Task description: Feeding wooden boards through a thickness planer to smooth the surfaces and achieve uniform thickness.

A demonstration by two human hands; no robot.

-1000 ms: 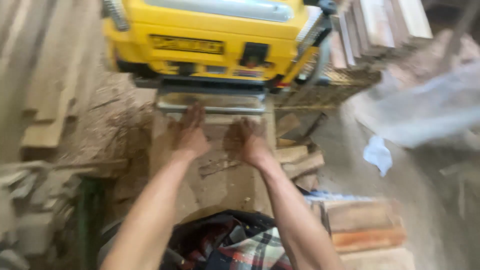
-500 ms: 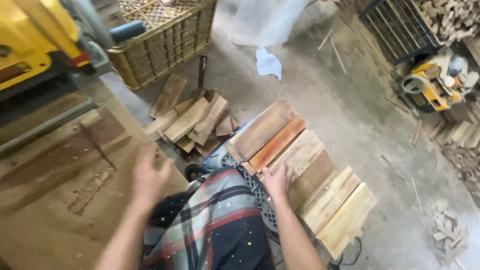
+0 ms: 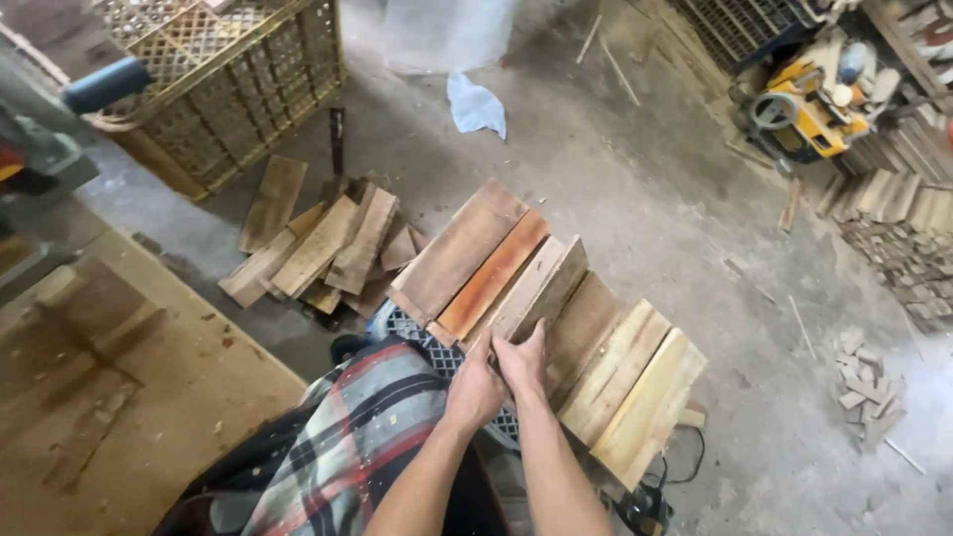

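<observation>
left hand (image 3: 473, 389): fingers curled round the near end of a pale plank (image 3: 539, 290), thumb side up, gripping it
right hand (image 3: 523, 361): closed on the same plank end, pressed against the left hand, fingers wrapped over the edge
pale plank: tilted up on its edge in a row of boards (image 3: 606, 367), running from the hands toward 1 o'clock
row of boards: lies side by side on a dark plastic crate (image 3: 417, 328), an orange-toned board (image 3: 491, 276) at 11 o'clock of the hands, lighter ones at 3 o'clock
loose offcuts (image 3: 318, 248): heaped on the concrete floor (image 3: 635, 189) at 10 o'clock
yellow mesh crate (image 3: 213, 84): far at 10 o'clock, beyond the offcuts
white rag (image 3: 475, 104): on the floor at 12 o'clock
yellow machine (image 3: 809, 104): at 2 o'clock, beside stacked timber
plaid cloth (image 3: 342, 437): on the person's lap, just left of the forearms
</observation>
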